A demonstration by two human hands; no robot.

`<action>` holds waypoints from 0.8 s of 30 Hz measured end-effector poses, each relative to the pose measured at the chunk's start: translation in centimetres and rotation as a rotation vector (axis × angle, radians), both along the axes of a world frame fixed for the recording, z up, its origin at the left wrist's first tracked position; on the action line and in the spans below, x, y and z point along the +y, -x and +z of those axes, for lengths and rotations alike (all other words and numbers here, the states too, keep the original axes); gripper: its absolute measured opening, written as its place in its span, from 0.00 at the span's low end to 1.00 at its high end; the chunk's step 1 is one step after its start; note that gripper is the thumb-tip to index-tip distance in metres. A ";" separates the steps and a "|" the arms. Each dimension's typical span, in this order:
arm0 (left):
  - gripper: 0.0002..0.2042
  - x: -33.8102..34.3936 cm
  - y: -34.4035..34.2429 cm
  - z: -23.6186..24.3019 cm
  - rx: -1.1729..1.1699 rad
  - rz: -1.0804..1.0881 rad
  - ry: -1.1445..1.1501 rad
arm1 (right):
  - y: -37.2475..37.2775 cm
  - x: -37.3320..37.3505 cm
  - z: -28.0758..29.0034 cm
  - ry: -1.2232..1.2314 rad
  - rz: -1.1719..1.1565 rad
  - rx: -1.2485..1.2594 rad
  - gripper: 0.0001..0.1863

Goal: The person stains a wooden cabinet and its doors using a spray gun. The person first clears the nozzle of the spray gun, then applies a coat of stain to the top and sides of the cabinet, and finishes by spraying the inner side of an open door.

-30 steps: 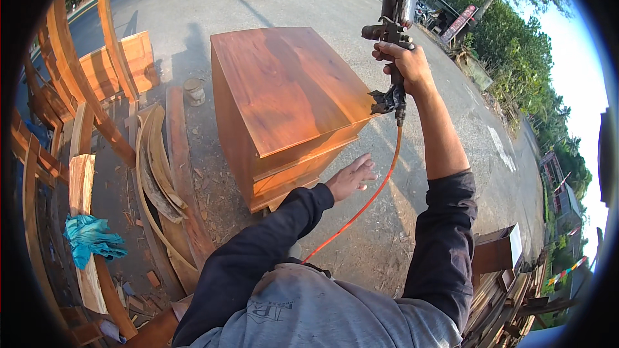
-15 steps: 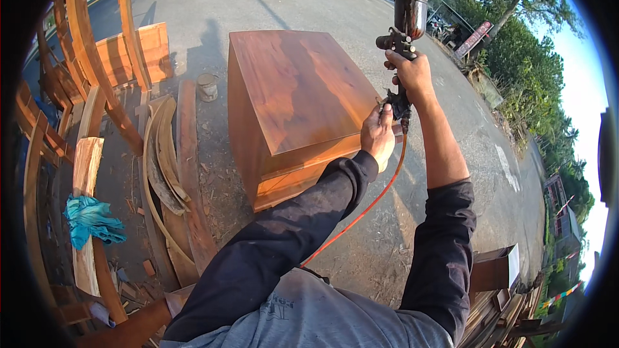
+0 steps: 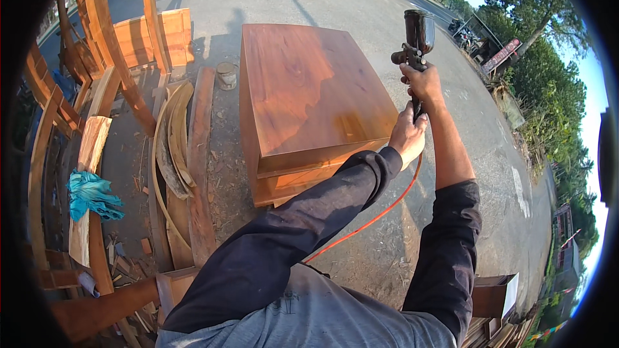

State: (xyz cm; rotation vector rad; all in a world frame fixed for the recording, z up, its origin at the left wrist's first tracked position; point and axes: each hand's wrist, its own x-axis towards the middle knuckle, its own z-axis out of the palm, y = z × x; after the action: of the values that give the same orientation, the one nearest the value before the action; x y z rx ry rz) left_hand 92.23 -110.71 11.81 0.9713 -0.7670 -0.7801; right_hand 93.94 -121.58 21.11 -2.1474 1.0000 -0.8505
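My right hand (image 3: 425,85) is wrapped round the grip of a dark paint spray gun (image 3: 411,57), which has a cup on top. The gun is held up beyond the right side of a reddish-brown wooden cabinet (image 3: 303,84). Just below, my left hand (image 3: 409,134) closes round the bottom of the gun's grip, where an orange air hose (image 3: 392,206) comes out and runs down toward my waist. The cabinet's top is smooth, with a darker wet-looking patch near its right front corner. My fingers partly hide the grip and the hose joint.
On the left stand upright wooden frames (image 3: 116,45) and a carved panel (image 3: 155,38). Curved planks (image 3: 177,135), a blue-green cloth (image 3: 93,194) on a split board and a small can (image 3: 226,76) are nearby. More timber (image 3: 496,296) lies at lower right.
My left hand has moved right and up against the gun's grip. The gun and my right hand sit slightly lower and farther right in the picture, and the whole view has shifted.
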 end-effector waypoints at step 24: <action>0.41 13.2 -8.7 1.9 0.091 0.374 0.130 | -14.1 15.3 1.9 -0.171 0.433 -0.047 0.14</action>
State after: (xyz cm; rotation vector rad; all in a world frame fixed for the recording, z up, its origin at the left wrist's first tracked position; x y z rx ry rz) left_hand 100.92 -97.54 13.74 0.9204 -0.5287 -0.4396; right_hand 108.02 -106.28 22.97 -2.0747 0.5293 -0.5788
